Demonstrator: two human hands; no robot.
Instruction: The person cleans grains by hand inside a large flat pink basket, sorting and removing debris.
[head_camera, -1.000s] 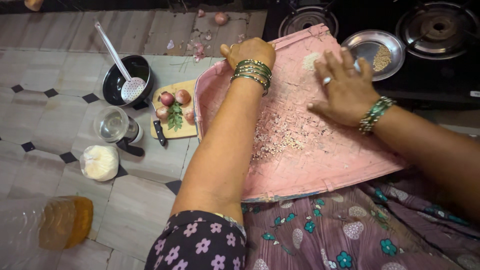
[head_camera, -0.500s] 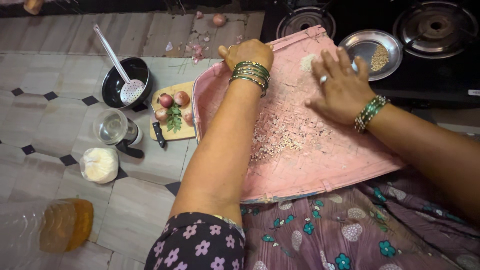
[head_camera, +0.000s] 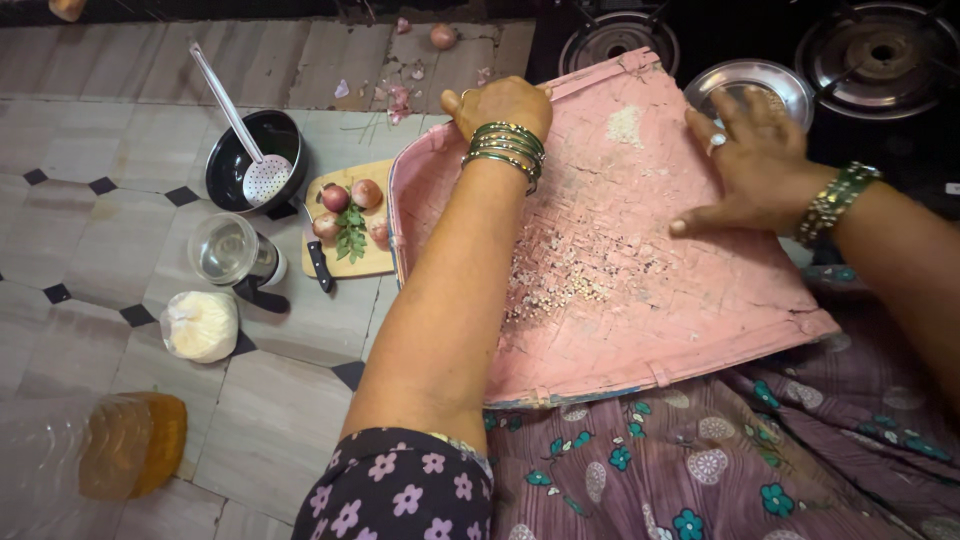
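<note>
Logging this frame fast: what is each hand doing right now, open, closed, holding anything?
Left hand: closed, gripping the far rim of the pink winnowing tray.
Right hand: open, fingers spread flat on the tray's surface, holding nothing.

You see, on the tiled floor at left | black pan (head_camera: 250, 150) with skimmer (head_camera: 262, 176) | board (head_camera: 352, 222) bearing onions (head_camera: 337, 197), leaves, knife (head_camera: 318, 262) | glass jar (head_camera: 226, 250) | white bag (head_camera: 200, 325) | oil bottle (head_camera: 95, 450) near left | stove burners (head_camera: 880, 50) far right.

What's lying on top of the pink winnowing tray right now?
Scattered grains lie mid-tray on the pink winnowing tray, with a small pale heap near its far edge. The right hand lies flat on it; the left hand grips its rim. Anything beneath the palm is hidden.
</note>
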